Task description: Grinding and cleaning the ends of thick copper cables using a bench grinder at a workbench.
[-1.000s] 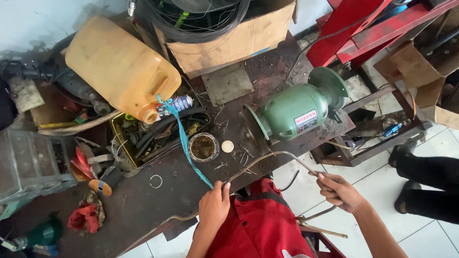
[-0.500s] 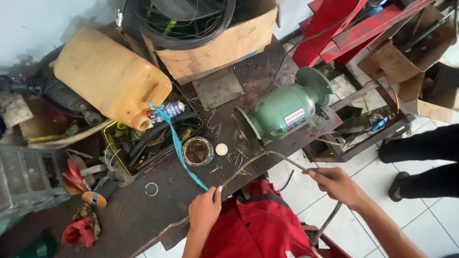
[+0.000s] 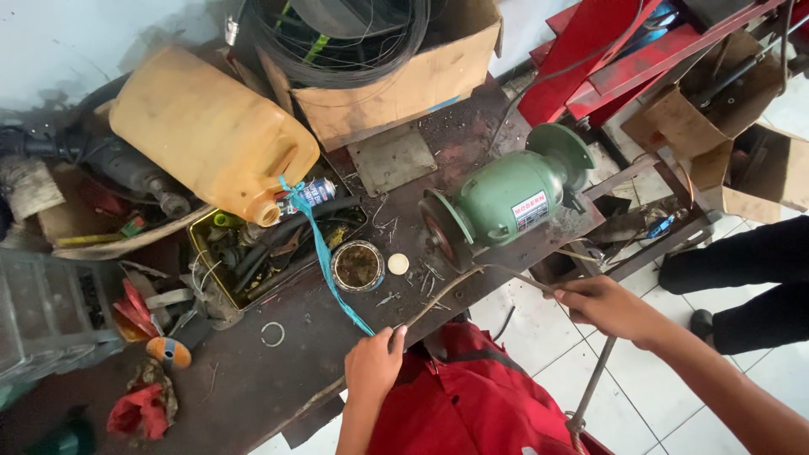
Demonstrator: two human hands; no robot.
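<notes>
head view: both hands [image 3: 373, 364] [image 3: 602, 306] grip bent rod [image 3: 447, 292] (near green grinder [image 3: 506, 198]).

rod [image 3: 447, 291]: thin, rusty brown metal, bent into an arch
pose: spans between both hands, peak just beside the grinder wheel
ends: one end runs down along the surface edge lower left, other drops toward the tiled floor
state: held, off the surface
</notes>
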